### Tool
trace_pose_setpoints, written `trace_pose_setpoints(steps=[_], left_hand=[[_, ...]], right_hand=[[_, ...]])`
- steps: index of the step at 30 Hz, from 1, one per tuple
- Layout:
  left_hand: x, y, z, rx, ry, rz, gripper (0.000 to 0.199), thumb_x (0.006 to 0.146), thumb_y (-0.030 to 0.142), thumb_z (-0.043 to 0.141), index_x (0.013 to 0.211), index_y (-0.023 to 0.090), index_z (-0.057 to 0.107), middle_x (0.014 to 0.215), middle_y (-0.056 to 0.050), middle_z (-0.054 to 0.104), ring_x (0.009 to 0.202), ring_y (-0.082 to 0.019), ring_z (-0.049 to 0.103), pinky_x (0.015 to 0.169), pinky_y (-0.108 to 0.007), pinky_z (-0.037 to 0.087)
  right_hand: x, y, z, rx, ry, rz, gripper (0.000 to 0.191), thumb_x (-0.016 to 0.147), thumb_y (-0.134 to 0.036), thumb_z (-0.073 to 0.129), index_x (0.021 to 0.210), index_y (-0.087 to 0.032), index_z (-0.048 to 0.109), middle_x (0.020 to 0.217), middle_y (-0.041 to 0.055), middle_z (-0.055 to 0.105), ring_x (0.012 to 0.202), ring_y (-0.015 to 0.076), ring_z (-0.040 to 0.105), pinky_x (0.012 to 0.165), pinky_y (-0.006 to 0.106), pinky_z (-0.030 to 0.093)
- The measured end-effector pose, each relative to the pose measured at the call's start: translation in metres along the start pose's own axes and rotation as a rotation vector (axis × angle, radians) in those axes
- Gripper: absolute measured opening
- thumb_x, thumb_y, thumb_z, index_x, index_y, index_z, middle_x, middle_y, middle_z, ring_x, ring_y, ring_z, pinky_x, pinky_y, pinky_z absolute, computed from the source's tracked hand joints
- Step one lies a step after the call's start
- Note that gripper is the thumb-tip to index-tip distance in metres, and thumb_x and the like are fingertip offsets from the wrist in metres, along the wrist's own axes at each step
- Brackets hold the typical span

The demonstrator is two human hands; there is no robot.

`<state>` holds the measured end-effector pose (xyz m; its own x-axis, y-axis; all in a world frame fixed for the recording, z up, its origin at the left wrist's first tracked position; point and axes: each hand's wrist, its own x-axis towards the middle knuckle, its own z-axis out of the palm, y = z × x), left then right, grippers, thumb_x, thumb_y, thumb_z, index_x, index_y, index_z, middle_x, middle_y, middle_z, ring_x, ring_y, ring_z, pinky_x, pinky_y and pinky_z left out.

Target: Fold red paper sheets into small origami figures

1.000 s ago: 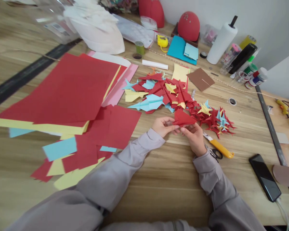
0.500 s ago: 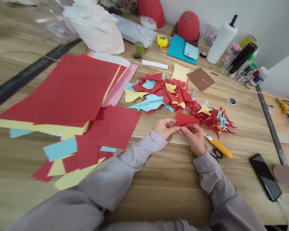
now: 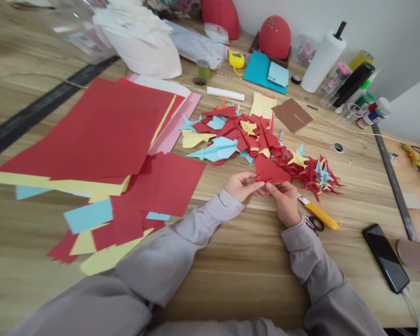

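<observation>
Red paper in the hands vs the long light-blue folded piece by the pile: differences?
The red paper is held by the left hand and right hand; the light-blue piece lies against the paper pile. The red paper looks broad; the light-blue piece tapers to a long point. Both are folded paper.

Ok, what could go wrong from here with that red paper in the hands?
The left hand and right hand pinch the folded red paper near its lower edge, so a slip might skew a fold.
The pile of folded pieces lies just beyond; the paper could snag or get mixed in, as many are red too.
The yellow-handled tool lies close beside the right wrist, which might knock it.
</observation>
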<state>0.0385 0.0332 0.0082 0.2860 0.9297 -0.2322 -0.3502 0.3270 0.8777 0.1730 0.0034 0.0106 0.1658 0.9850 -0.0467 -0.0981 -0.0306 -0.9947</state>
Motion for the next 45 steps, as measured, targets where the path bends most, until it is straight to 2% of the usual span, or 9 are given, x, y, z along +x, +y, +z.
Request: trace_pose_setpoints(steps=[2,5,9,13,18,22,27,33,45], left_hand=[[0.000,0.001,-0.002,-0.047,-0.044,-0.032,0.046,0.053,0.043,0.080,0.078,0.009,0.060,0.059,-0.005,0.067,0.053,-0.018,0.065,0.051,-0.029,0.054],[0.002,0.003,-0.006,-0.075,-0.173,-0.102,0.043,0.059,0.047,0.075,0.072,0.007,0.063,0.063,-0.009,0.069,0.054,-0.016,0.065,0.053,-0.026,0.053],[0.003,0.006,-0.011,-0.031,-0.285,-0.139,0.041,0.059,0.045,0.076,0.069,0.007,0.066,0.064,-0.010,0.069,0.054,-0.016,0.064,0.052,-0.026,0.053],[0.003,0.008,-0.012,0.085,-0.332,-0.113,0.040,0.055,0.042,0.079,0.068,0.007,0.066,0.060,-0.007,0.069,0.051,-0.015,0.064,0.052,-0.026,0.055],[0.002,0.009,-0.011,0.172,-0.350,-0.123,0.042,0.054,0.045,0.078,0.065,0.007,0.066,0.059,-0.007,0.068,0.049,-0.014,0.063,0.050,-0.025,0.055],[0.001,0.008,-0.011,0.201,-0.334,-0.116,0.043,0.053,0.048,0.077,0.061,0.007,0.065,0.054,-0.006,0.067,0.046,-0.014,0.062,0.049,-0.024,0.054],[0.002,0.006,-0.010,0.207,-0.243,-0.094,0.047,0.053,0.053,0.075,0.056,0.007,0.063,0.048,-0.006,0.064,0.042,-0.014,0.060,0.045,-0.025,0.053],[0.001,0.007,-0.007,0.211,-0.208,-0.118,0.046,0.053,0.050,0.077,0.059,0.006,0.064,0.050,-0.007,0.064,0.043,-0.015,0.060,0.045,-0.026,0.053],[-0.001,0.011,-0.002,0.208,-0.145,-0.126,0.043,0.051,0.046,0.079,0.057,0.007,0.063,0.048,-0.005,0.063,0.040,-0.013,0.058,0.040,-0.023,0.051]], right_hand=[[0.001,0.000,-0.001,0.044,0.004,0.015,0.018,0.065,-0.033,0.073,0.070,-0.018,0.065,0.062,-0.0009,0.065,0.051,0.0103,0.053,0.051,0.025,0.043],[0.001,0.000,-0.002,0.067,-0.011,0.043,0.017,0.064,-0.031,0.074,0.069,-0.018,0.065,0.061,-0.0014,0.065,0.050,0.0098,0.052,0.050,0.025,0.042],[0.000,-0.002,-0.003,0.099,-0.075,0.048,0.013,0.065,-0.028,0.075,0.069,-0.019,0.065,0.059,-0.0028,0.064,0.050,0.0091,0.052,0.051,0.024,0.042],[0.000,-0.002,-0.004,0.085,-0.142,0.041,0.012,0.066,-0.026,0.074,0.069,-0.018,0.065,0.058,-0.0024,0.065,0.051,0.0093,0.054,0.051,0.023,0.042],[-0.001,-0.002,-0.005,0.026,-0.147,0.041,0.016,0.067,-0.027,0.074,0.063,-0.017,0.062,0.055,-0.0017,0.064,0.049,0.0095,0.054,0.050,0.023,0.042],[-0.001,0.000,-0.006,0.009,-0.155,0.031,0.019,0.065,-0.028,0.075,0.063,-0.017,0.060,0.056,-0.0022,0.063,0.050,0.0093,0.054,0.050,0.023,0.042],[-0.001,0.002,-0.006,-0.028,-0.141,-0.011,0.022,0.061,-0.026,0.078,0.069,-0.018,0.059,0.059,-0.0051,0.058,0.052,0.0077,0.051,0.052,0.021,0.040],[-0.001,0.002,-0.003,0.021,-0.118,0.022,0.022,0.064,-0.030,0.076,0.074,-0.018,0.060,0.062,-0.0026,0.063,0.055,0.0102,0.057,0.055,0.023,0.045],[-0.001,0.001,-0.003,0.003,-0.110,0.027,0.020,0.065,-0.032,0.074,0.071,-0.019,0.060,0.060,-0.0029,0.063,0.052,0.0096,0.055,0.053,0.023,0.046]])
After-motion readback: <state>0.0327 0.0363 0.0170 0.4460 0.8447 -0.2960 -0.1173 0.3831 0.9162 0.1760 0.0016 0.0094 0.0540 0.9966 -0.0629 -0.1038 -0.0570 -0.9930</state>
